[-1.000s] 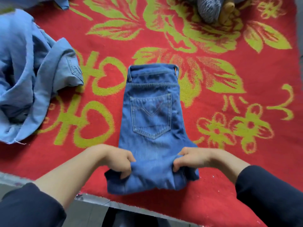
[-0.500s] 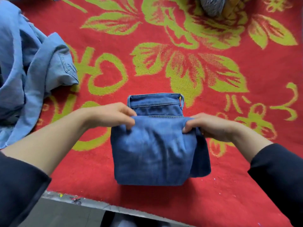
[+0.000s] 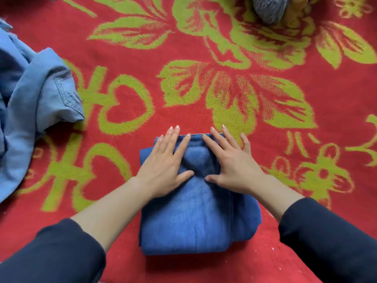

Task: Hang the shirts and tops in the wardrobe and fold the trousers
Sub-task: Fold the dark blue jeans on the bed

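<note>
A pair of dark blue jeans lies folded into a compact rectangle on the red blanket, near its front edge. My left hand presses flat on the far left part of the fold, fingers straight and spread. My right hand lies flat on the far right part, fingertips reaching the jeans' far edge. A light blue denim shirt sits crumpled at the left side, apart from both hands.
The red blanket with yellow-green flowers and hearts covers the whole surface. A grey knitted item and a mustard-yellow one lie at the far edge, top right.
Both hands carried the lower part of the jeans up over the waistband, let go of the fabric, and now press flat on the finished fold.
</note>
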The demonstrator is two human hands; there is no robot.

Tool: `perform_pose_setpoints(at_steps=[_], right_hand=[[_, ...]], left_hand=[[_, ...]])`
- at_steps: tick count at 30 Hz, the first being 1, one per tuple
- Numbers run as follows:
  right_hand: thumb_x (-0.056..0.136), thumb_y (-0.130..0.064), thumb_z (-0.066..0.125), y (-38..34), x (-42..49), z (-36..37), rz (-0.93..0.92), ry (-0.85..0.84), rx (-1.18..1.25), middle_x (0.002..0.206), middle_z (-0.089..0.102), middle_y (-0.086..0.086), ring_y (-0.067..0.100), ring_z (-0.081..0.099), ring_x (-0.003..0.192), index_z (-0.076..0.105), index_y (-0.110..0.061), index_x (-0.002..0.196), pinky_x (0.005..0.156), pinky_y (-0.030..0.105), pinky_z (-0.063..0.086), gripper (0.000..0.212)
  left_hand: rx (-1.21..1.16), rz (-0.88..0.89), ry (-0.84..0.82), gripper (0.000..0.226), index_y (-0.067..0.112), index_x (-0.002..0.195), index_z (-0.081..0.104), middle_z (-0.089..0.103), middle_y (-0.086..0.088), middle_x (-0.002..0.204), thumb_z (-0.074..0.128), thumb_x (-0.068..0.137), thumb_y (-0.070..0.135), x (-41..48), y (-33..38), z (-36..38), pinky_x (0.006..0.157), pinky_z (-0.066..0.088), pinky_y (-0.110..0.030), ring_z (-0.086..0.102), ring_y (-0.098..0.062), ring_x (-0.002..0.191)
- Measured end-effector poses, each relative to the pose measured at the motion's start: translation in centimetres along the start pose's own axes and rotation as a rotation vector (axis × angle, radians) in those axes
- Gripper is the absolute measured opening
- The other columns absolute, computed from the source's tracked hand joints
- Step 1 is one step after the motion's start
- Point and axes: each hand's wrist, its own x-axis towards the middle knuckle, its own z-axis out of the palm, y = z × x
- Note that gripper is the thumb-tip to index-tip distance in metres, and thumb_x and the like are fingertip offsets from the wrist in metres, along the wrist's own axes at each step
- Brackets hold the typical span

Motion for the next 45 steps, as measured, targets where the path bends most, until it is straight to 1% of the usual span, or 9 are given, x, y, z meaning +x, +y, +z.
perform_pose_setpoints(at_steps=[3, 6, 10, 14, 21, 24, 27, 33, 45], right_hand=[[0.064, -0.058, 0.075, 0.2, 3.0, -0.3, 0.065, -0.133, -0.010, 0.162, -0.011, -0.002, 0.018, -0.015, 0.148, -0.006, -0.024, 0.154, 0.115, 0.054, -0.006, 0.125], [0.057, -0.051, 0.082, 0.3, 5.6, -0.5, 0.120, -0.341, 0.045, 0.162, 0.007, 0.001, 0.018, 0.004, 0.149, 0.005, -0.021, 0.154, 0.119, 0.052, 0.009, 0.127], [0.050, -0.046, 0.076, -0.5, 7.0, -1.5, 0.138, -0.433, 0.048, 0.125, 0.052, 0.006, 0.027, 0.050, 0.113, 0.041, -0.023, 0.132, 0.092, 0.039, 0.046, 0.092], [0.038, -0.043, 0.074, -2.1, 6.1, -1.2, 0.187, -0.579, 0.088, 0.099, 0.059, 0.002, 0.024, 0.059, 0.090, 0.047, -0.022, 0.104, 0.082, 0.041, 0.054, 0.074], [0.044, -0.042, 0.085, -6.5, -0.4, 3.5, 0.070, -0.796, 0.091, 0.089, 0.066, -0.003, 0.021, 0.064, 0.085, 0.063, -0.025, 0.085, 0.073, 0.033, 0.052, 0.050], [0.047, -0.042, 0.084, -8.8, -2.8, 6.1, -0.060, -0.686, -0.006, 0.087, 0.052, -0.003, 0.022, 0.050, 0.089, 0.052, -0.024, 0.067, 0.078, 0.036, 0.040, 0.042], [0.046, -0.036, 0.082, -10.5, -3.8, 6.6, -0.109, -0.694, 0.013, 0.076, 0.061, 0.000, 0.022, 0.057, 0.072, 0.058, -0.019, 0.073, 0.060, 0.035, 0.046, 0.040], [0.052, -0.036, 0.079, -17.5, -6.3, 6.1, -0.329, -0.693, -0.213, 0.068, 0.058, -0.007, 0.015, 0.053, 0.062, 0.050, -0.025, 0.069, 0.051, 0.030, 0.040, 0.035], [0.068, -0.031, 0.066, -49.2, -16.0, 17.4, -0.951, -0.424, -0.522, 0.078, 0.057, 0.004, 0.031, 0.056, 0.075, 0.043, -0.021, 0.089, 0.059, 0.031, 0.033, 0.033]], left_hand=[[0.016, -0.098, -0.209, 0.106, 0.013, 0.151, -0.006, -0.005, -0.013, 0.160, 0.039, 0.080, 0.076, 2.5, -1.4, 0.2, 0.119, -0.005, -0.037, -0.006, -0.024, 0.147], [-0.022, -0.104, -0.276, 0.111, 0.012, 0.150, 0.018, 0.020, -0.011, 0.157, 0.050, 0.069, 0.081, 4.0, -2.1, -0.4, 0.118, 0.013, -0.036, 0.020, -0.024, 0.143], [0.018, -0.139, -0.357, 0.097, 0.020, 0.129, 0.044, 0.047, -0.009, 0.122, 0.059, 0.057, 0.084, 4.6, -1.5, -2.2, 0.091, 0.039, -0.037, 0.052, -0.029, 0.108], [-0.094, -0.205, -0.543, 0.077, 0.023, 0.116, 0.050, 0.060, -0.003, 0.113, 0.072, 0.057, 0.067, 3.3, -0.3, -3.0, 0.080, 0.048, -0.032, 0.058, -0.025, 0.099], [-0.365, -0.318, -0.636, 0.057, 0.024, 0.103, 0.055, 0.060, 0.004, 0.100, 0.078, 0.058, 0.051, -7.3, 2.3, 1.5, 0.074, 0.048, -0.032, 0.057, -0.021, 0.091], [-0.423, -0.392, -0.572, 0.057, 0.023, 0.103, 0.054, 0.052, 0.001, 0.107, 0.076, 0.059, 0.052, -12.3, 3.1, 4.6, 0.080, 0.041, -0.034, 0.047, -0.021, 0.103], [-0.450, -0.408, -0.438, 0.058, 0.024, 0.108, 0.052, 0.045, 0.002, 0.110, 0.073, 0.061, 0.051, -15.7, 3.6, 6.1, 0.087, 0.033, -0.038, 0.038, -0.019, 0.106], [-0.672, -0.486, -0.354, 0.045, 0.023, 0.085, 0.042, 0.051, 0.009, 0.077, 0.075, 0.062, 0.044, -23.0, 2.8, 6.7, 0.077, 0.031, -0.038, 0.050, -0.023, 0.082], [-0.746, -0.940, -0.042, 0.047, 0.030, 0.104, 0.046, 0.064, 0.007, 0.089, 0.068, 0.063, 0.041, -57.2, -4.4, 13.0, 0.088, 0.036, -0.037, 0.057, -0.023, 0.089]])
